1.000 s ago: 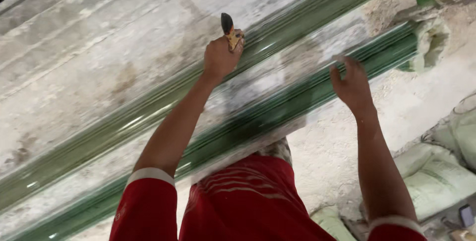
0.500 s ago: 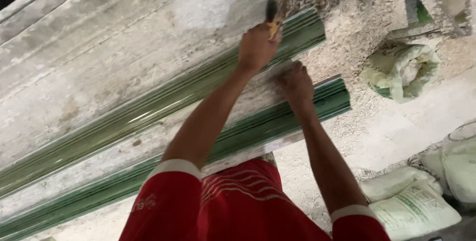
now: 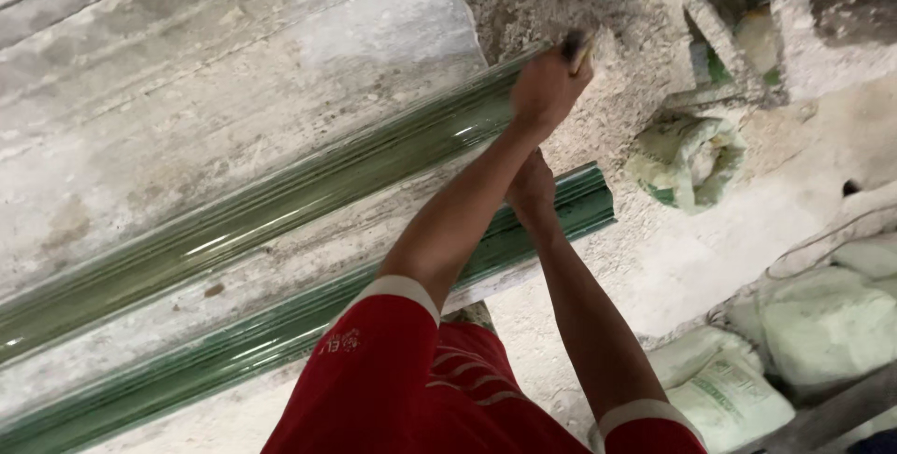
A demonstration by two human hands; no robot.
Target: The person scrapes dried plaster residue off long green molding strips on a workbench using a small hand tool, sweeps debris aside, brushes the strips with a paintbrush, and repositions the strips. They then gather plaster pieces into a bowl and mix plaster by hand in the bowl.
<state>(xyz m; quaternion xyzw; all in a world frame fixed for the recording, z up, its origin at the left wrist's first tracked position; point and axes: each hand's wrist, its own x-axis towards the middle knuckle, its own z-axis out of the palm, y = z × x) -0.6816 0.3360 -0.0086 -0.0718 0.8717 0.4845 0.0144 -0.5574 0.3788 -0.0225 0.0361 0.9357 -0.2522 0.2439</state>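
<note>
My left fingers (image 3: 547, 90) grip a brush (image 3: 576, 46) at the green moulding's (image 3: 355, 169) far end, its length running back leftward; right fingers (image 3: 531, 191) rest below, grip unclear.

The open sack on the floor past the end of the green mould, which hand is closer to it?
Right hand, pressed on the lower green mould, sits nearer the sack. Left hand grips a tool higher up.

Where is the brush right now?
In the head view, the brush is upper centre-right, gripped in the left hand at the end of the upper green moulding.
</note>
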